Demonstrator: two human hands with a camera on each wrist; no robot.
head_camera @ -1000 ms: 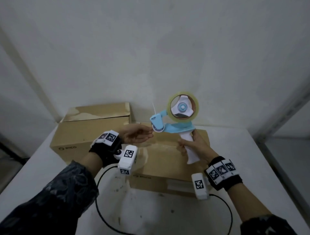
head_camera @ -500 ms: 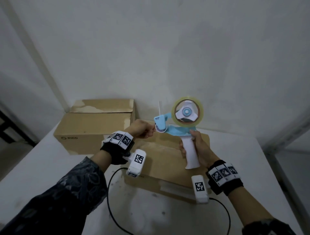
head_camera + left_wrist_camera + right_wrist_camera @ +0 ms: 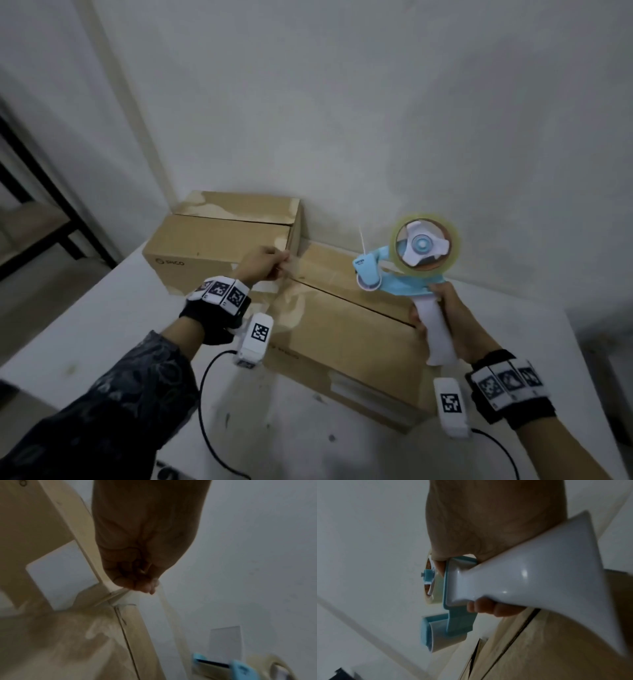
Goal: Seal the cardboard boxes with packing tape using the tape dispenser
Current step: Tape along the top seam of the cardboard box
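Right hand [image 3: 445, 315] wrapped round the tape dispenser [image 3: 407, 263] handle, held above the near box [image 3: 346, 329]. Left hand [image 3: 263, 263] pinching the tape end [image 3: 164, 601] over that box's far-left corner.

The right hand [image 3: 445, 315] held the tape dispenser [image 3: 407, 270] upright above the near box [image 3: 342, 329]; the left hand [image 3: 262, 263] pinched the tape end [image 3: 291, 265] near the far box [image 3: 219, 240].

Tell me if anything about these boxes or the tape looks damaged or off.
Both cardboard boxes look worn: the near box has pale, scuffed patches by its seam, and the far box shows similar torn-looking patches on top. The near seam isn't taped yet. The tape dispenser looks intact.
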